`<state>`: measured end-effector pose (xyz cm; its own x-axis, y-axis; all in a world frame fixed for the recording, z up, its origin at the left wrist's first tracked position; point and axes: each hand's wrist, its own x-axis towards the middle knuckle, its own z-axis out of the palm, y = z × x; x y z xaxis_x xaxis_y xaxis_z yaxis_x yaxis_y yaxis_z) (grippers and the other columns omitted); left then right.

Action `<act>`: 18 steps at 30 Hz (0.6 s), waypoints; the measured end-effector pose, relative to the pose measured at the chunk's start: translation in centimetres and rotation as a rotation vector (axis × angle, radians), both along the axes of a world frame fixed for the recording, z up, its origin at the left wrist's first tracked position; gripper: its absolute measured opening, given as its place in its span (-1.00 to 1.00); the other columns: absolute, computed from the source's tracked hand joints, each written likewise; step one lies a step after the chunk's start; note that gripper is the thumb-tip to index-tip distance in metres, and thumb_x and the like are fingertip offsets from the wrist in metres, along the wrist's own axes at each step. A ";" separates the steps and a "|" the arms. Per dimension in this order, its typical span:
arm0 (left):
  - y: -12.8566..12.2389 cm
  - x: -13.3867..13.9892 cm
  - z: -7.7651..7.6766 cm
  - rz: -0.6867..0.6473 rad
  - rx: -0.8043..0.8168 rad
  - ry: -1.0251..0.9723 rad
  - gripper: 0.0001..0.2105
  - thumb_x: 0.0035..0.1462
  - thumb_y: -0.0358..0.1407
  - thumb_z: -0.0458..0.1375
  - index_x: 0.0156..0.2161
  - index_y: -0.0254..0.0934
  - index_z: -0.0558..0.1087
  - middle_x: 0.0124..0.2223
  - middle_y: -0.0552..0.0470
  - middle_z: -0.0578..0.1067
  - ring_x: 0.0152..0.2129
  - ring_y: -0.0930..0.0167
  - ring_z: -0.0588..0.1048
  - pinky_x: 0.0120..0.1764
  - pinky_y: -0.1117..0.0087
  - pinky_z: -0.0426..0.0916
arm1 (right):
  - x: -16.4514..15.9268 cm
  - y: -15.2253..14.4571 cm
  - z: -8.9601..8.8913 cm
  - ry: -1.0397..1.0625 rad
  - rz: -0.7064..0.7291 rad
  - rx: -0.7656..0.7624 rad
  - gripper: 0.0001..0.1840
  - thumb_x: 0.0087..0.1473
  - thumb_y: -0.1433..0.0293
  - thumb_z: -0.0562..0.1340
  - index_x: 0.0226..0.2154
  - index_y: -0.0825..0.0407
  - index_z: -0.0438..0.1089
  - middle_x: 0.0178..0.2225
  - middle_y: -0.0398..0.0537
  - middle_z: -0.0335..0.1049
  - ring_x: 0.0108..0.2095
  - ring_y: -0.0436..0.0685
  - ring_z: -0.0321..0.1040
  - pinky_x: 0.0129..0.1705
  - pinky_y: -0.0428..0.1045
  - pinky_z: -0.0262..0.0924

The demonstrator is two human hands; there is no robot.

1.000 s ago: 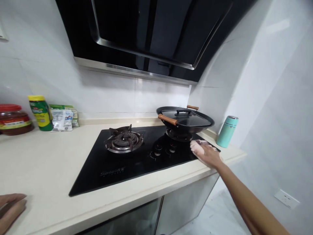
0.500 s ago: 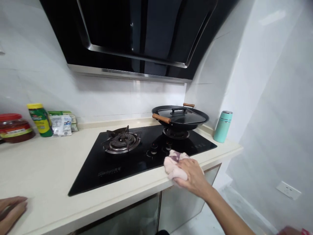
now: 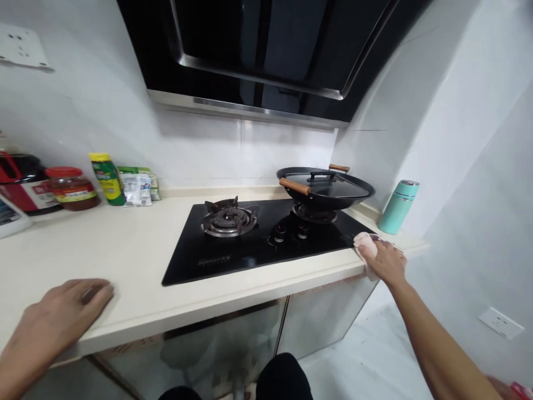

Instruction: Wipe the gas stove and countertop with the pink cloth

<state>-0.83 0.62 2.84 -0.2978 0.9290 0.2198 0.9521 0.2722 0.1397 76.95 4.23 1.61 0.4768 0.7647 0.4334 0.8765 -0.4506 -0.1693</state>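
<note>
The right hand (image 3: 389,262) now clasps the cloth (image 3: 365,244) at the hob (image 3: 254,253)'s four-o'clock corner, not its five-o'clock edge; the left hand (image 3: 62,312), loosely spread, rests at eight o'clock.

From here I see a pale far wall (image 3: 200,150) meeting the right wall (image 3: 466,222) in a corner, with a dark, glossy range hood (image 3: 275,55) overhead and a white socket plate (image 3: 23,45) at left. Greyish cabinet doors (image 3: 325,319) stand near, beside a pale floor (image 3: 353,361) (I make out another outlet (image 3: 501,323) low at right).
</note>
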 end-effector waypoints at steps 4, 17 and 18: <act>-1.2 2.8 1.9 0.019 0.000 0.061 -0.48 0.29 0.07 -0.15 0.01 -0.12 0.54 0.17 0.07 0.55 0.04 0.18 0.44 -0.01 0.28 0.28 | -7.8 -2.0 -0.7 -0.121 0.196 0.050 -0.37 0.27 -0.06 0.04 0.02 0.06 0.49 0.04 0.28 0.41 0.05 0.43 0.31 0.16 0.29 0.08; -3.4 5.3 3.0 -0.045 0.158 0.042 -0.53 0.26 -0.09 -0.09 -0.08 -0.23 0.62 0.09 -0.19 0.57 0.05 0.06 0.48 -0.02 0.15 0.35 | -36.3 -9.3 -4.5 -0.019 0.885 0.279 -0.25 0.22 0.06 0.21 0.39 -0.17 0.11 0.36 0.22 0.06 0.35 0.62 -0.07 0.23 0.61 -0.13; -3.3 5.1 2.8 -0.049 0.175 0.048 -0.54 0.26 -0.10 -0.09 -0.09 -0.22 0.62 0.07 -0.18 0.58 0.04 0.08 0.49 -0.04 0.17 0.36 | -38.2 -9.4 -4.9 -0.031 0.926 0.300 -0.25 0.23 0.10 0.22 0.40 -0.22 0.08 0.37 0.19 0.06 0.37 0.61 -0.08 0.24 0.62 -0.13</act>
<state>4.27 -2.73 5.67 -0.2382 0.8886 0.3921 0.9704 0.2007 0.1347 38.76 -5.15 -3.32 -0.2727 0.6871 0.6735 0.8683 0.4773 -0.1353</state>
